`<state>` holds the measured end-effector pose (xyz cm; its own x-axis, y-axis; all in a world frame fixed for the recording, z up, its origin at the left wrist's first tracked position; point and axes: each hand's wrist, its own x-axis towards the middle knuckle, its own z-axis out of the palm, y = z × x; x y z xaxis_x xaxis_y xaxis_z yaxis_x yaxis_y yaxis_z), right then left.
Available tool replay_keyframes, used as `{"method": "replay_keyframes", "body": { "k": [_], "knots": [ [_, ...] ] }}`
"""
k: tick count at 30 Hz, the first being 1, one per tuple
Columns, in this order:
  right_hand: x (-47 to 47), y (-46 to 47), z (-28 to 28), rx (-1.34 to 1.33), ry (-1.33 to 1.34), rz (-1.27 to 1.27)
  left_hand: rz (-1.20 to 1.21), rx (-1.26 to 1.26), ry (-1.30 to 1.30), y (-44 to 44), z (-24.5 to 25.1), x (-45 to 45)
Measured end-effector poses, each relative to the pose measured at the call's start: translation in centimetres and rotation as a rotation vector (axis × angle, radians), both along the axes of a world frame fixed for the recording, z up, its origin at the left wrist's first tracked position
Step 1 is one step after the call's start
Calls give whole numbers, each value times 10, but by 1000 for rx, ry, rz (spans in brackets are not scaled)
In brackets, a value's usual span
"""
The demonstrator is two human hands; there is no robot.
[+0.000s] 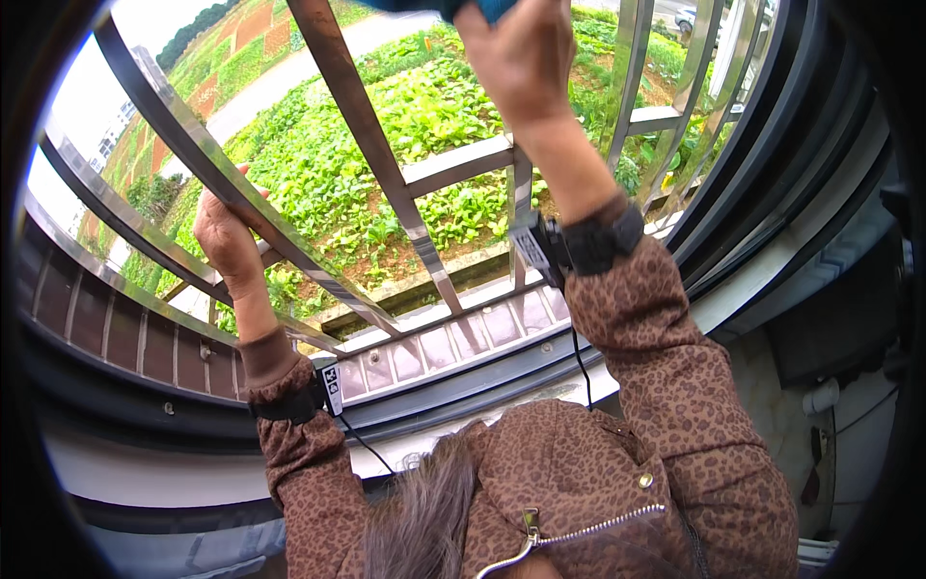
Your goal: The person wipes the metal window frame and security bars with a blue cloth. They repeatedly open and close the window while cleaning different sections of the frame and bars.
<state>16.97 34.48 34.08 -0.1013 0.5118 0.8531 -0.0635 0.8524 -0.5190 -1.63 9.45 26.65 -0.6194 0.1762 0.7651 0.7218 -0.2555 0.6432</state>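
Beyond a window opening stands a metal window grille (358, 123) of shiny upright bars with short crosspieces. My left hand (226, 235) is wrapped around one slanting grille bar (271, 235) at the left, its fingertips showing on the far side. At the top edge of the view, my right hand (522, 69) grips a blue cloth (427, 6), which is largely cut off by the frame. That hand is slightly blurred, and I cannot tell whether the cloth touches a bar. Black straps with small devices sit on both wrists.
Below the grille runs a tiled outer ledge (412, 362), then the dark window track (463, 394). Dark window frames (781, 166) curve along the right. Thin black cables (581, 362) hang from the wrist devices. Outside lies a leafy vegetable plot (325, 174).
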Motion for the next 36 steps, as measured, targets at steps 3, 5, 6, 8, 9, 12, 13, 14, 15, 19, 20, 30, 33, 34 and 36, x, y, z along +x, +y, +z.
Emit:
{"method": "replay_keyframes", "body": {
  "k": [3, 5, 6, 8, 9, 12, 13, 14, 15, 19, 20, 30, 33, 34, 36],
  "knots": [
    [9, -11, -54, 44, -39, -27, 12, 4, -28, 0, -1, -1],
    [15, -11, -75, -51, -164, 37, 55, -34, -5, 1, -1, -1],
    [14, -8, -78, 46, -98, 25, 58, -47, -8, 0, -1, 0],
    [11, 1, -70, -12, -97, 97, 64, -92, -26, 0, 1, 1],
    [8, 7, -59, 25, -83, 88, 60, -94, -28, 0, 1, 2],
    [-1, 15, -14, 315, 71, -67, 17, -64, -49, 2, 1, 4],
    [-5, 15, 3, 325, 127, -81, 20, -58, -48, 2, 1, 4],
    [-4, 16, 22, 336, 161, -15, 27, -54, -46, 2, 1, 4],
    [-4, 16, 42, 347, 198, 53, 14, -40, -30, 2, 1, 5],
    [-8, 12, 78, 485, 313, -120, 59, -97, -50, 0, 3, 5],
    [-9, 13, 76, 444, 276, -33, 58, -100, -47, -1, 3, 5],
    [18, 8, -84, 37, -33, 264, 69, -78, -66, 1, 3, 2],
    [18, 12, -103, 158, -10, 185, 91, -102, -86, 2, 3, 4],
    [15, 15, -97, 165, -12, 124, 69, -106, -73, 3, 3, 5],
    [12, 23, -69, 115, -18, 224, 49, -67, -93, 4, 4, 8]
  ]
}}
